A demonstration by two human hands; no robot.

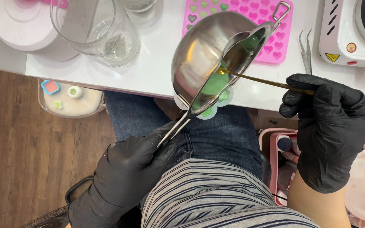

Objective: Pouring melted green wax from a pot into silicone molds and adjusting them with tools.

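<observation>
Meanwhile the left hand (pixel 127 169) is clamping the handle of the tilted steel melting pot (pixel 216 55) — its spout hanging over a small mould (pixel 224 98) at the table edge — while the right hand (pixel 330 122) is pinching a thin stirring stick (pixel 262 80) reaching leftward into the green melt.

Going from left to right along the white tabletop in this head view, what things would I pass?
White round lid → clear glass jug → tilted steel pouring pan → pink heart mould → metal tweezers → white hot plate.
</observation>
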